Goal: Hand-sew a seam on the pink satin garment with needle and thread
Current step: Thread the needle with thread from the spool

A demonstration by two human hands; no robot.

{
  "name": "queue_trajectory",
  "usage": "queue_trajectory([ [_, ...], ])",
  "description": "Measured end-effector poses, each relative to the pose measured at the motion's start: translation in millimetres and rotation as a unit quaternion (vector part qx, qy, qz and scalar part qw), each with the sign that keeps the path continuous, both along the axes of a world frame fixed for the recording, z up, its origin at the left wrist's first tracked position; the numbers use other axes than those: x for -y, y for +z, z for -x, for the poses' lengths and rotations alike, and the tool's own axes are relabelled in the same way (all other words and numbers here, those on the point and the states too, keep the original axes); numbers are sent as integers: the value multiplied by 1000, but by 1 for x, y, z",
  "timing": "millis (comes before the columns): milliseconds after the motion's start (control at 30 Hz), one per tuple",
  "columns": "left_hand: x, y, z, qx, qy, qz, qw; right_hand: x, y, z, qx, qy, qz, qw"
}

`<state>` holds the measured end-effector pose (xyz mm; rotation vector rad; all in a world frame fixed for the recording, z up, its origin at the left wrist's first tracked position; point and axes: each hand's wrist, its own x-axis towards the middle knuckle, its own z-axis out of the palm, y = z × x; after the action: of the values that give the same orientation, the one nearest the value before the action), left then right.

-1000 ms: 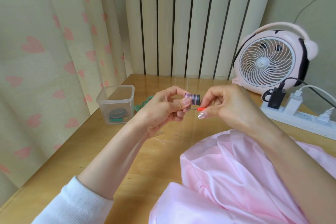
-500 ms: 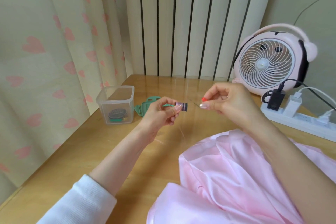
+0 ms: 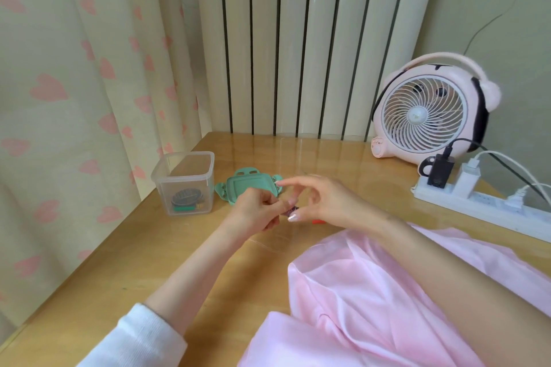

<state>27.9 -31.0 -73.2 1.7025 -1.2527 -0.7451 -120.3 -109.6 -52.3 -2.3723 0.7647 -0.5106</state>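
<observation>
Likely home bedroom, heart-print curtain (image 3: 74,92), pink desk fan (image 3: 426,112), wooden table (image 3: 149,259)

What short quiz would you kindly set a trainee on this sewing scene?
1. True or false: the green lid is fitted on the clear plastic container.
2. Which hand grips the thread spool? A left, B right, C neither.
3. Fill in: the cloth nearest the person is a pink satin ____.
Key: 1 false, it lies beside it on the table; 2 A, the left hand; 3 garment.
</observation>
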Motion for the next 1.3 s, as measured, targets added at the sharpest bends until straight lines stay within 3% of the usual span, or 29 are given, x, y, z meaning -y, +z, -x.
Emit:
queue_trajectory([
  [133,-4,7,-4,-50,-18,9,999,-1,-2,-18,18,-2,44,999],
  [233,-5,14,-15,-129,-3,15,991,26,-2,-24,61,-72,18,995],
  [300,-6,19,-22,-181,3,27,983,46,-11,-26,54,-142,56,987],
  [367,-8,25,-27,-208,1,39,977,56,-26,-28,-22,-178,100,979],
  [467,-11,31,-35,-209,-8,52,976,57,-40,-30,-150,-148,142,967],
  [600,-12,35,-40,-215,7,83,973,27,-20,-25,-146,-91,186,967],
  [700,-12,35,-40,-215,25,91,972,-3,-19,-27,-280,-2,259,925],
  [767,-11,34,-41,-207,30,86,974,-9,-21,-30,-321,7,309,895],
  [867,-9,29,-40,-130,36,72,988,-11,-17,-35,-343,9,324,882],
  [967,-6,18,-37,38,5,13,999,-11,-15,-36,-344,18,321,882],
  [1067,-3,3,-32,175,-51,-24,983,-7,-14,-32,-324,6,266,908],
  [1300,-1,-10,-18,342,-118,-19,932,3,-8,-7,-244,-49,166,954],
])
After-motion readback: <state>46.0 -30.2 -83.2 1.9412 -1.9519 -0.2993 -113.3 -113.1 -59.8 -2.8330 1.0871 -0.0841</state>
